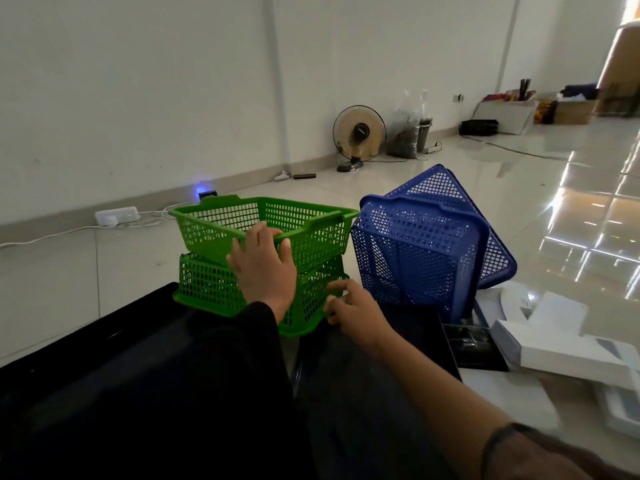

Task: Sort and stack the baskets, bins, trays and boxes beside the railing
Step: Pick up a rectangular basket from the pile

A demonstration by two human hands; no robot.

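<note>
An upright green mesh basket sits on top of an upturned green basket on the floor. My left hand grips the near rim of the upper basket, fingers hooked over its edge. My right hand touches the lower basket's right corner with loosely bent fingers. To the right, two blue mesh baskets lean tilted on their sides, one nested in the other. White boxes lie on the floor at the right.
Large black trays lie flat in front of me under my arms. A floor fan, a power strip with cables and cardboard boxes stand along the white wall. Glossy tiled floor spreads to the right.
</note>
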